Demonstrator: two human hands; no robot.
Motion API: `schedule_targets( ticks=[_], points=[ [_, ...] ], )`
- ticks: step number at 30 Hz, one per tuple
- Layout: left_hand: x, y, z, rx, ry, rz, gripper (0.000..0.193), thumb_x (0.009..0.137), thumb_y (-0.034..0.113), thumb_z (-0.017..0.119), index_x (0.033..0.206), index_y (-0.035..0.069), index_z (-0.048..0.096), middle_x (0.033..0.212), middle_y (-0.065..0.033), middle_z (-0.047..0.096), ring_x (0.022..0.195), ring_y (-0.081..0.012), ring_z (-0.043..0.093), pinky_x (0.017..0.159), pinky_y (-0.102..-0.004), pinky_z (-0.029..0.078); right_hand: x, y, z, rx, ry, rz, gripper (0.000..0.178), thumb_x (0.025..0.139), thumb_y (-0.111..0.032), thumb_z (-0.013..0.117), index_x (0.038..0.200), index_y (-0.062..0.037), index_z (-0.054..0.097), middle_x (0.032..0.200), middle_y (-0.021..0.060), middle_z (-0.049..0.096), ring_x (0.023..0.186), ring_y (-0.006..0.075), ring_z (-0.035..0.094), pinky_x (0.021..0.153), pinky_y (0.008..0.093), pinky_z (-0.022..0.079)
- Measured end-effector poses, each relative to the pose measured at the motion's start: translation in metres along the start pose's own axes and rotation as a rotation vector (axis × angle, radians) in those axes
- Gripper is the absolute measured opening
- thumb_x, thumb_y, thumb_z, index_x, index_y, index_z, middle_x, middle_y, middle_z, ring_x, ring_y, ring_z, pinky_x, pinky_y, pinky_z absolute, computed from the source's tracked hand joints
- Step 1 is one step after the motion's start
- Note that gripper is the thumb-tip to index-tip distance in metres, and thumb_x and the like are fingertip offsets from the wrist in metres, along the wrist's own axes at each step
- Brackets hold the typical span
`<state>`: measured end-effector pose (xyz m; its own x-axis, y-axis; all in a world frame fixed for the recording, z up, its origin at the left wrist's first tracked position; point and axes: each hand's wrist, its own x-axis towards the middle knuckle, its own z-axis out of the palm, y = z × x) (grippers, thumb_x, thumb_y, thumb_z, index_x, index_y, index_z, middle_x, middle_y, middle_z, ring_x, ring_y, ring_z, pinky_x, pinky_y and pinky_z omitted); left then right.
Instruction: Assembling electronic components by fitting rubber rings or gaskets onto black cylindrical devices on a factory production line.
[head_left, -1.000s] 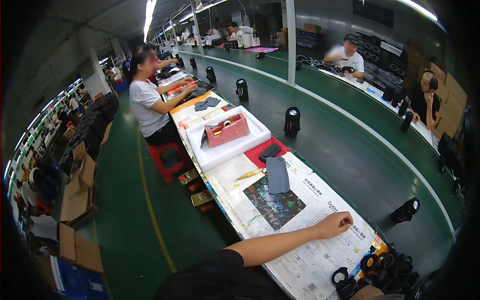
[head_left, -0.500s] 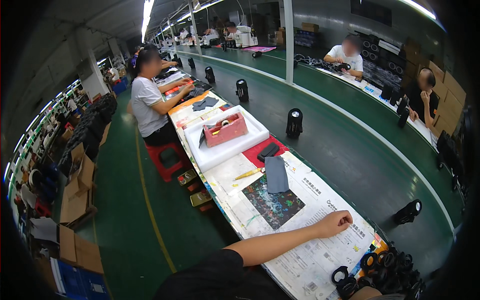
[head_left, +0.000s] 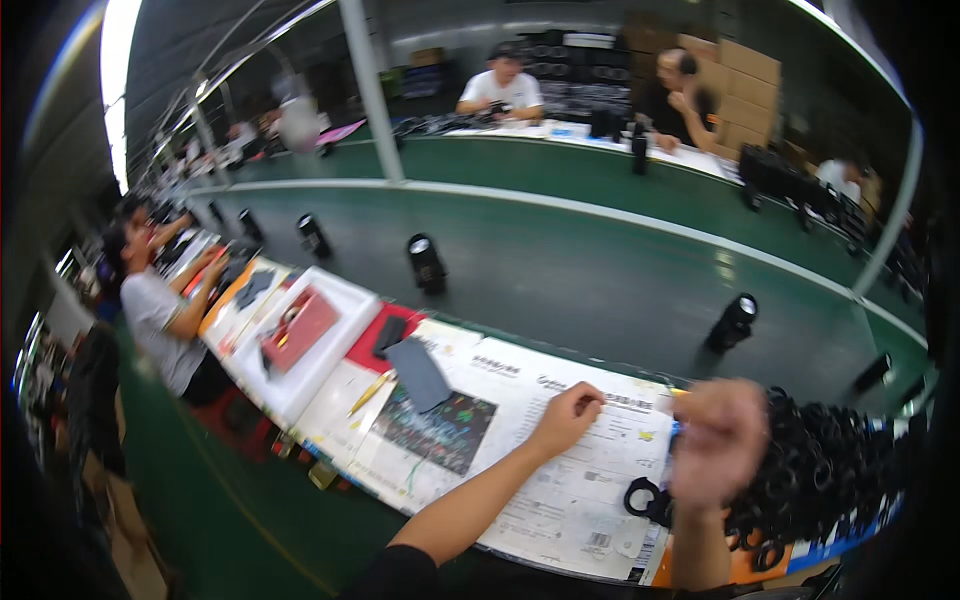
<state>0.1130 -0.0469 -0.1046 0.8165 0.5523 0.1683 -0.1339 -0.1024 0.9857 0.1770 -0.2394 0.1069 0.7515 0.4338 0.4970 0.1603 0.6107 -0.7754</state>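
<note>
My left hand [head_left: 568, 415] lies on a white printed sheet [head_left: 520, 510] over the workbench, its fingers curled in with nothing visible in them. Just to its right, my right hand [head_left: 718, 440] is raised and smeared by motion, so its fingers cannot be made out. Behind and beside the right hand is a heap of black plastic rings [head_left: 810, 460]. One loose black ring [head_left: 641, 496] rests at the sheet's right side, near my right wrist. Left of my left hand, a grey cloth [head_left: 420, 375] partly covers a dark, colour-speckled mat [head_left: 435, 430].
Beyond the bench, black cylindrical devices [head_left: 425, 262] stand spaced along a dark green conveyor [head_left: 560, 270]. Left are a yellow pen-like tool [head_left: 370, 393], a white foam tray [head_left: 345, 300] with a red tape dispenser [head_left: 305, 330], and a seated co-worker [head_left: 160, 310]. Others sit across the conveyor.
The view has swung to the right, showing more of the ring heap. My right hand has come up into view over it. My left hand remains on the sheet with fingers curled.
</note>
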Motion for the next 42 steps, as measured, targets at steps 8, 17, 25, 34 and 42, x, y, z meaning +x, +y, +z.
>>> schedule_targets(
  ticks=[8, 17, 25, 34, 42],
  points=[
    [-0.003, 0.055, -0.013, -0.439, -0.051, -0.043, 0.017, 0.109, 0.008, 0.069, 0.121, -0.003, 0.07, 0.11, -0.013, 0.077, 0.091, -0.0202, 0.074, 0.073, -0.0332, 0.061, -0.005, 0.123, -0.022, 0.47, 0.17, 0.596, 0.031, 0.114, -0.028, 0.054, 0.09, -0.0085, 0.054, 0.077, 0.0009, 0.045, 0.084, 0.0196, 0.055, 0.103, 0.0466, 0.054],
    [-0.006, 0.055, -0.009, -0.426, -0.095, 0.035, 0.017, 0.106, 0.004, 0.071, 0.122, -0.005, 0.07, 0.113, -0.0164, 0.077, 0.095, -0.0237, 0.076, 0.079, -0.0374, 0.064, -0.019, 0.126, -0.029, 0.453, 0.127, 0.569, 0.023, 0.115, -0.023, 0.054, 0.101, -0.0051, 0.057, 0.087, 0.0028, 0.053, 0.089, 0.02, 0.06, 0.09, 0.0376, 0.052],
    [-0.008, 0.059, -0.022, 0.197, -0.094, 0.194, 0.015, 0.102, 0.006, 0.078, 0.116, -0.001, 0.08, 0.111, -0.0092, 0.08, 0.096, -0.0156, 0.076, 0.084, -0.0301, 0.062, -0.041, 0.132, -0.03, -0.345, -0.079, 0.272, 0.017, 0.113, -0.016, 0.064, 0.106, -0.0007, 0.065, 0.093, 0.0046, 0.07, 0.085, 0.0098, 0.064, 0.078, 0.027, 0.053],
    [-0.006, 0.058, -0.032, 0.163, -0.153, 0.147, 0.019, 0.102, 0.002, 0.075, 0.121, -0.003, 0.078, 0.114, -0.0096, 0.079, 0.101, -0.0163, 0.075, 0.086, -0.031, 0.062, -0.045, 0.132, -0.019, -0.452, -0.143, 0.136, 0.011, 0.101, -0.005, 0.075, 0.108, -0.0008, 0.068, 0.098, 0.0059, 0.067, 0.087, 0.0123, 0.062, 0.081, 0.0295, 0.055],
    [-0.003, 0.046, -0.033, -0.138, -0.194, 0.097, 0.021, 0.104, -0.002, 0.068, 0.123, -0.002, 0.078, 0.112, -0.0095, 0.079, 0.099, -0.0159, 0.076, 0.083, -0.0302, 0.062, -0.037, 0.119, -0.02, -0.624, -0.19, 0.034, 0.02, 0.092, 0.001, 0.078, 0.11, -0.0028, 0.07, 0.097, 0.0055, 0.059, 0.081, 0.0154, 0.056, 0.076, 0.0316, 0.051]
  ],
)
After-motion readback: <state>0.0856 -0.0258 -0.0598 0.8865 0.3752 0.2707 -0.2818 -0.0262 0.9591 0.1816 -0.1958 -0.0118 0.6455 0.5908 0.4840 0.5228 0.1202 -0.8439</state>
